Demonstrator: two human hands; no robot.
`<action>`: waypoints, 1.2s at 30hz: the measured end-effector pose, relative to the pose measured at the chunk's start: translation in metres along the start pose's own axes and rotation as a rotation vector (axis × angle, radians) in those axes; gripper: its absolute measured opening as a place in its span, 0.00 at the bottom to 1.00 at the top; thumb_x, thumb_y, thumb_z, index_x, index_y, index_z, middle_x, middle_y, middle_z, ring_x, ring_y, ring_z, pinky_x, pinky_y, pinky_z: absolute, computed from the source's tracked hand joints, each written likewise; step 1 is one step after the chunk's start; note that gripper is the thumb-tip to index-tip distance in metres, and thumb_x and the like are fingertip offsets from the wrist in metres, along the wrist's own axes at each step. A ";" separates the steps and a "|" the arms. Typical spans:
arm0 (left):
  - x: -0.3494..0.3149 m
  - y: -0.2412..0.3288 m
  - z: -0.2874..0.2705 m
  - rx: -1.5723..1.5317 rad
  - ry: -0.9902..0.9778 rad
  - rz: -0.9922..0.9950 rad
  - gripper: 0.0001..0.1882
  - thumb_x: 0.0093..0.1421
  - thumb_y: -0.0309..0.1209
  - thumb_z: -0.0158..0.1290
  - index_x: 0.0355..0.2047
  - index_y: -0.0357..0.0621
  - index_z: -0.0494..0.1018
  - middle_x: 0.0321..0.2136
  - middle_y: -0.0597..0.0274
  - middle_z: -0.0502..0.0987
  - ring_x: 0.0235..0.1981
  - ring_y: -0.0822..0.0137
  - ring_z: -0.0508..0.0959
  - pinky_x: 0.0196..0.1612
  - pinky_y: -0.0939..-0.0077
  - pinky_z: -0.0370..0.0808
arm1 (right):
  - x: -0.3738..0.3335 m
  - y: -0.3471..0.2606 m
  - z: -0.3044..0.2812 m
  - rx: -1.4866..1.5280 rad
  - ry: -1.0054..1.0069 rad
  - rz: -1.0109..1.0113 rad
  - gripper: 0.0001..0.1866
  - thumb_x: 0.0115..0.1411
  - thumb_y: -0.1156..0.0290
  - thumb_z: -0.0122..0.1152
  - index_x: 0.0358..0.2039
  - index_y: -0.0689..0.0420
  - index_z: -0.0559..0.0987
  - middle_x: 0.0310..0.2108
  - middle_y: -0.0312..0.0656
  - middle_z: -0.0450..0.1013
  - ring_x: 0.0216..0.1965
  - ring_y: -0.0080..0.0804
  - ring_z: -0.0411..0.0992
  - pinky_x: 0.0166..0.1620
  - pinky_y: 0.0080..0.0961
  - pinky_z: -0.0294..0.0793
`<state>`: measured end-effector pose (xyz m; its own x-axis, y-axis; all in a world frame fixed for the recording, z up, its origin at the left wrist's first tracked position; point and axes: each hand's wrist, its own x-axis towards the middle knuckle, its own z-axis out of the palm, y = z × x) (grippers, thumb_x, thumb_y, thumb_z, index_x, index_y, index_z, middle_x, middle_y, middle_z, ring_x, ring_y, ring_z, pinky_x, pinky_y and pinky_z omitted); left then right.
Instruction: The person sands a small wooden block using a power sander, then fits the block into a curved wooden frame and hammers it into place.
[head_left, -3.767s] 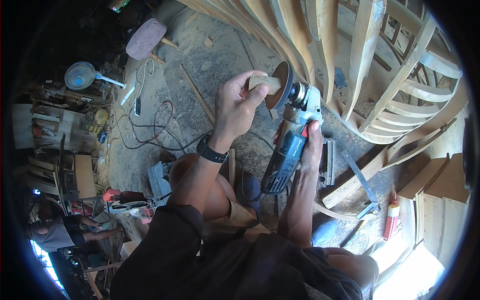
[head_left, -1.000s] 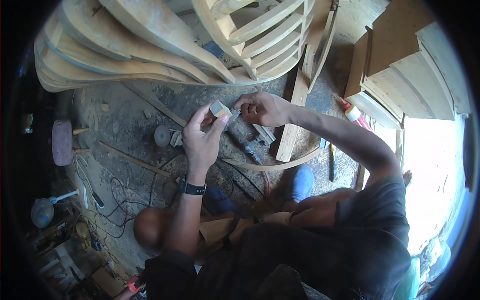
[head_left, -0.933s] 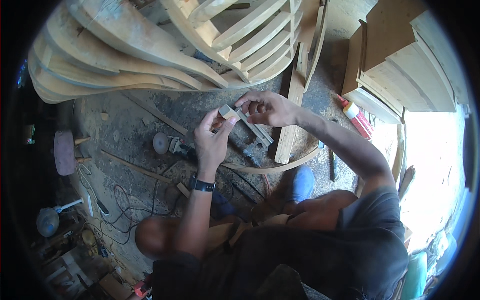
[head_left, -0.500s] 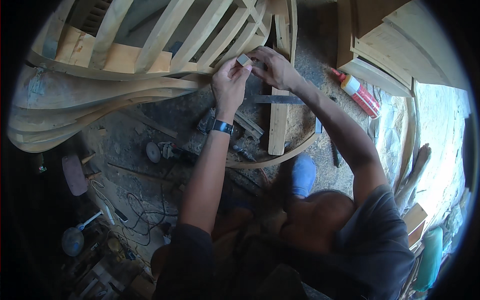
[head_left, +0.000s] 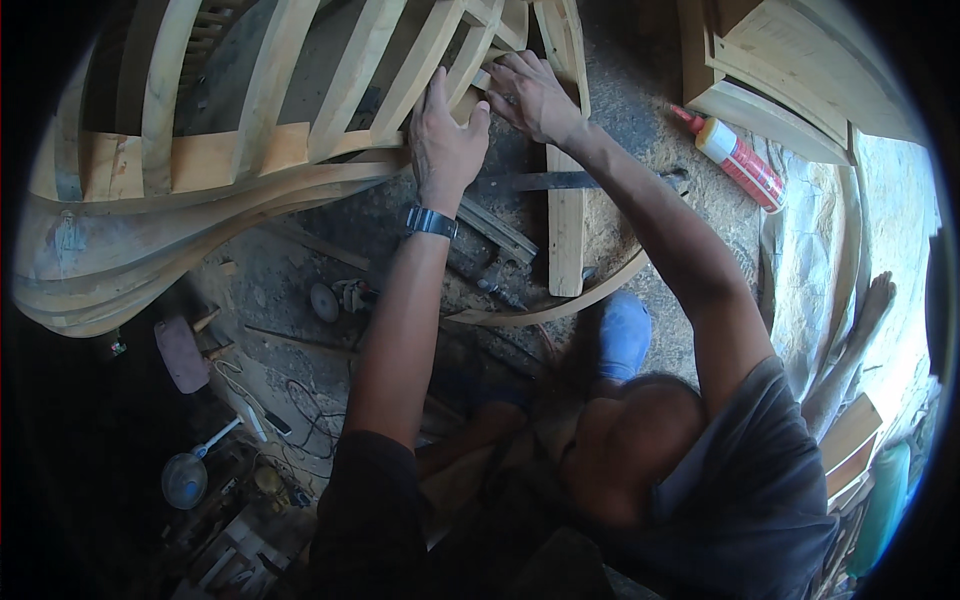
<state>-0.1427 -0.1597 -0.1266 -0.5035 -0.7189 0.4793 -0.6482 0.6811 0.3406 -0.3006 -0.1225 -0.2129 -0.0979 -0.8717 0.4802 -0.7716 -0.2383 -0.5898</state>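
Observation:
A curved wooden frame (head_left: pixel 215 185) with upright slats fills the upper left, its slats running up to the top edge. My left hand (head_left: pixel 445 140) rests against the frame's right end, fingers stretched along a slat and thumb apart. Close beside it, my right hand (head_left: pixel 535 100) has its fingers bent around a small wooden block (head_left: pixel 482 79), held against the slats where they meet. Part of the block is hidden by those fingers.
A red-and-white glue bottle (head_left: pixel 740 165) lies to the right, near a wooden cabinet piece (head_left: pixel 770 120). A straight plank (head_left: pixel 566 235) and a curved strip (head_left: pixel 600 305) lie below my hands. An angle grinder (head_left: pixel 335 300), a mallet (head_left: pixel 182 355) and cords are on the dusty floor at left.
The small block has gone from between both hands up to the slats in my right hand. My left hand has let go of it and flattened against the frame. The view has shifted slightly.

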 end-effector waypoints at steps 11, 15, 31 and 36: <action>0.027 -0.009 0.003 -0.183 -0.380 -0.242 0.20 0.62 0.39 0.62 0.50 0.39 0.79 0.41 0.48 0.84 0.43 0.51 0.83 0.49 0.61 0.77 | 0.007 0.013 0.004 0.027 -0.066 -0.008 0.18 0.66 0.65 0.61 0.56 0.51 0.79 0.50 0.39 0.74 0.56 0.44 0.68 0.58 0.43 0.67; 0.026 -0.014 0.007 -0.099 -0.362 -0.211 0.19 0.63 0.38 0.61 0.50 0.39 0.79 0.40 0.47 0.84 0.43 0.51 0.83 0.48 0.61 0.76 | 0.022 0.024 -0.005 0.118 -0.162 -0.035 0.18 0.63 0.70 0.60 0.54 0.54 0.81 0.52 0.42 0.76 0.57 0.45 0.69 0.62 0.43 0.68; 0.027 -0.012 -0.011 -0.131 -0.447 -0.204 0.28 0.65 0.42 0.59 0.59 0.37 0.74 0.48 0.45 0.82 0.50 0.50 0.82 0.55 0.62 0.74 | 0.007 0.018 0.007 -0.006 -0.150 -0.068 0.18 0.64 0.68 0.63 0.55 0.54 0.81 0.60 0.39 0.71 0.63 0.44 0.65 0.68 0.37 0.66; 0.027 0.003 -0.007 -0.093 -0.413 -0.236 0.27 0.64 0.43 0.60 0.56 0.36 0.75 0.44 0.43 0.83 0.46 0.50 0.83 0.52 0.62 0.76 | 0.004 0.015 0.005 -0.043 -0.119 -0.025 0.21 0.64 0.63 0.64 0.56 0.55 0.81 0.59 0.39 0.72 0.63 0.43 0.65 0.67 0.37 0.66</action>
<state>-0.1550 -0.1762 -0.1069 -0.5458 -0.8375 0.0258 -0.7275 0.4890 0.4813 -0.3098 -0.1317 -0.2232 -0.0046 -0.9109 0.4126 -0.7991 -0.2447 -0.5491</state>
